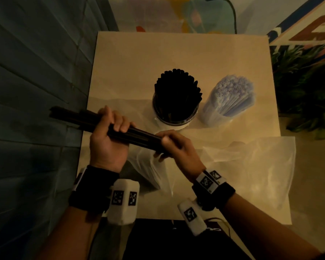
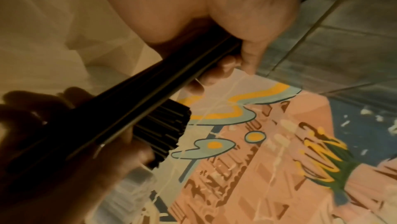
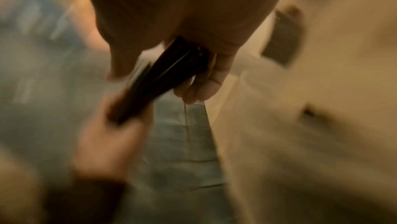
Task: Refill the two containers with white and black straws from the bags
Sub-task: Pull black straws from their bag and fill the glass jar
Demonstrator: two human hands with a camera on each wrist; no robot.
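Observation:
A bundle of black straws lies nearly level above the table's near left part, its far end sticking out past the left edge. My left hand grips its middle, and my right hand grips its near right end. Behind them stands a clear container packed with upright black straws. To its right a second clear container holds white straws. The left wrist view shows the bundle under my curled fingers. In the blurred right wrist view, the bundle sits in my right fingers.
A clear plastic bag lies under my hands, and a second, flat one covers the near right of the beige table. A blue-grey wall stands to the left, a green plant to the right.

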